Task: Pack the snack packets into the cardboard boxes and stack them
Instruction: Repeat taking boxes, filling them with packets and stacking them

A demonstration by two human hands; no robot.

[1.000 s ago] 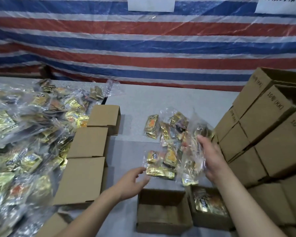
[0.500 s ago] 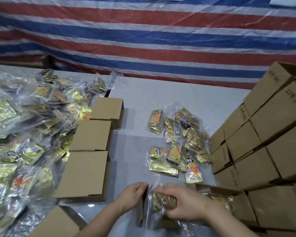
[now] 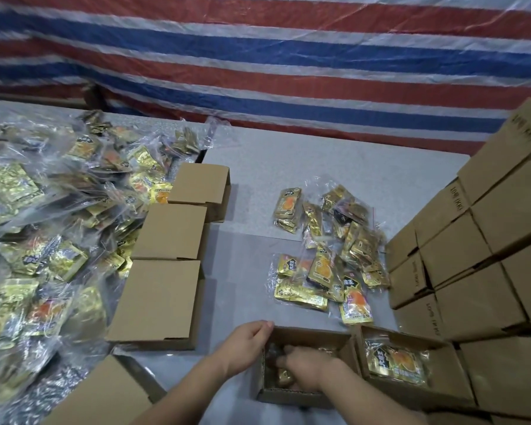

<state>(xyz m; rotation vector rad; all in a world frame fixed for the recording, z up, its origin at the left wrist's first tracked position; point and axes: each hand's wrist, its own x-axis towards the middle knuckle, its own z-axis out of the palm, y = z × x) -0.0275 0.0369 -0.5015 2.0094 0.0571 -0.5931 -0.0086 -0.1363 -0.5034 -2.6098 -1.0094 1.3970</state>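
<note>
Open boxes: two stand side by side at the near edge of the grey table [image 3: 334, 167]. The open box on the left [image 3: 311, 335] takes both hands; the open box on the right [image 3: 411, 391] holds one bagged bundle of gold packets [image 3: 394, 361], lying flat.
Left hand [image 3: 246, 345]: fingers curled over the far left corner of the left open box, gripping its rim.
Right hand [image 3: 307, 368]: down inside the same box, fingers bent onto the packets there [image 3: 284, 375]; whether it pinches them or only presses, I cannot tell.
Closed boxes in a row: three [image 3: 163, 302], running away from the viewer, left of the open boxes.
Fourth box, near left: one [image 3: 105, 394], partly out of frame.
Stacked boxes: a wall of closed cartons [image 3: 478, 271] at the right edge; count unclear, since the frame cuts it.
Loose snack bundles: a small cluster [image 3: 325, 256] in clear bags lies mid-table, between the row and the stack; count unclear.
Bulk packets: a big heap in clear plastic [image 3: 43, 240] covers the left of the table.
Backdrop: one striped red, white and blue tarp [image 3: 258, 56].
</note>
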